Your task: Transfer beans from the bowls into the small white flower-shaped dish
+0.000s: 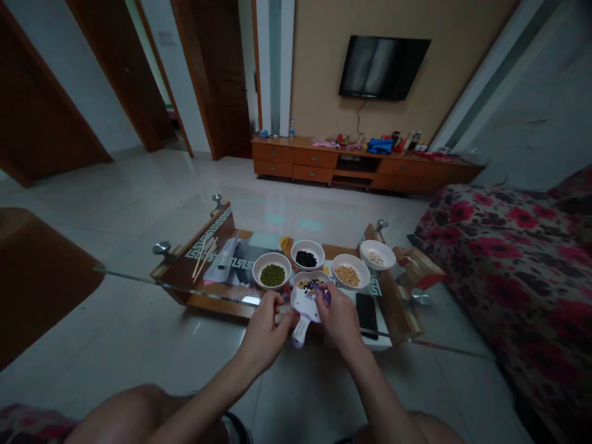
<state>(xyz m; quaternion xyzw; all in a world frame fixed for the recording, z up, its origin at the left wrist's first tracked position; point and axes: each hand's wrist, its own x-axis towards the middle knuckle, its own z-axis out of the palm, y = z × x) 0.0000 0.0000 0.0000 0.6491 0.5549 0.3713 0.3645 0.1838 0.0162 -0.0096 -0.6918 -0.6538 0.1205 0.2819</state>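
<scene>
My right hand (pixel 340 313) is closed on a thin purple, pen-like stick (pixel 326 296), its tip over a white bowl (pixel 298 277) of mixed dark and yellow beans. In front of that bowl is a white and purple paddle-shaped thing (pixel 306 308), its short handle pointing toward me. My left hand (pixel 269 328) is curled beside the paddle's left edge, thumb and fingers close together; what they pinch, if anything, is hidden. Around the mixed beans stand bowls of green beans (pixel 272 275), black beans (pixel 306 258), yellow soybeans (pixel 346 275) and pale white beans (pixel 375 258).
The bowls stand on a glass-topped table whose front edge (pixel 222 297) runs before me. A black phone (pixel 367 314) lies at the right. Chopsticks (pixel 204 259) and papers (pixel 222 262) lie at the left. Farther off are a wooden TV cabinet (pixel 314 166) and a flowered sofa (pixel 504 265).
</scene>
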